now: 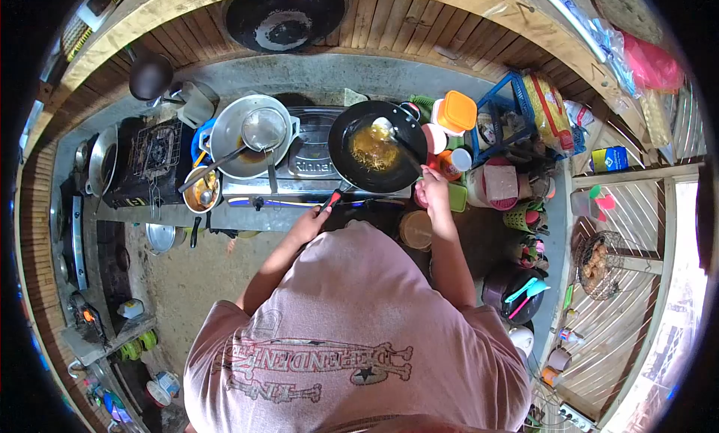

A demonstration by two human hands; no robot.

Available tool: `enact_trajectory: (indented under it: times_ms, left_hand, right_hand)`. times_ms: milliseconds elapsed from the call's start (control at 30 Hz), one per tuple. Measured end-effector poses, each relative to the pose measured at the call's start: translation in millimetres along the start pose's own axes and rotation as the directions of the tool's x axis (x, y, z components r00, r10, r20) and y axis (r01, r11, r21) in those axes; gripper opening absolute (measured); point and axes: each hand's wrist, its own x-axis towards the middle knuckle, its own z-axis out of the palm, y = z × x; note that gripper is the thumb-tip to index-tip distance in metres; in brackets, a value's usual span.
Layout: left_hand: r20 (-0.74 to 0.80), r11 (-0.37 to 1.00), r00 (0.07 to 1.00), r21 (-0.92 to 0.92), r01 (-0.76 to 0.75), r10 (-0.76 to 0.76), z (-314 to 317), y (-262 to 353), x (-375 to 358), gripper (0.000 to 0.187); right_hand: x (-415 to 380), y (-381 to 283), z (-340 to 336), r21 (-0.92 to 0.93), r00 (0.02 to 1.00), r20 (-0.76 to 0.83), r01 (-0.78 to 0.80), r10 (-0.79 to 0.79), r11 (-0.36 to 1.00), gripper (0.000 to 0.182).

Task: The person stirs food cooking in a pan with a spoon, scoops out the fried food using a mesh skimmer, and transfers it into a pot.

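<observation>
My left hand (308,225) is closed around the red and black handle (330,202) of a deep black frying pan (348,160). The pan sits on the right side of a steel gas stove (311,145). Golden-brown oil with small yellowish pieces of food (374,152) bubbles in its middle. My right hand (433,190) grips a cooking spoon (409,154) by its dark handle, just beyond the pan's right rim. The spoon slants down into the pan, and its head lies near a shiny white spot in the oil.
Left of the pan stands a large aluminium pot (225,122) with a strainer (264,128) across it. A bowl of food (202,191) is beside it. Orange-lidded containers (457,111) and a blue crate (505,107) crowd the right. A wok (284,17) hangs behind.
</observation>
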Motion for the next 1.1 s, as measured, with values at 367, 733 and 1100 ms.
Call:
enact_trajectory:
  times_ms: [367, 733, 1100]
  left_hand:
    - [-0.055, 0.994, 0.996, -0.081, -0.068, 0.064, 0, 6, -6, 0.048]
    - [-0.007, 0.986, 1.000, -0.166, -0.024, 0.023, -1, 16, -10, 0.044]
    - [-0.057, 0.993, 0.994, -0.061, -0.100, 0.097, -2, 6, -5, 0.051]
  right_hand:
    - [-28, 5, -62, -0.495, 0.917, 0.222, 0.400, -0.332, 0.772, 0.035]
    - [-75, -12, -48, -0.757, 0.811, 0.376, 0.548, -0.448, 0.356, 0.033]
    - [-82, -16, 11, -0.746, 0.739, 0.443, 0.618, -0.508, 0.248, 0.034]
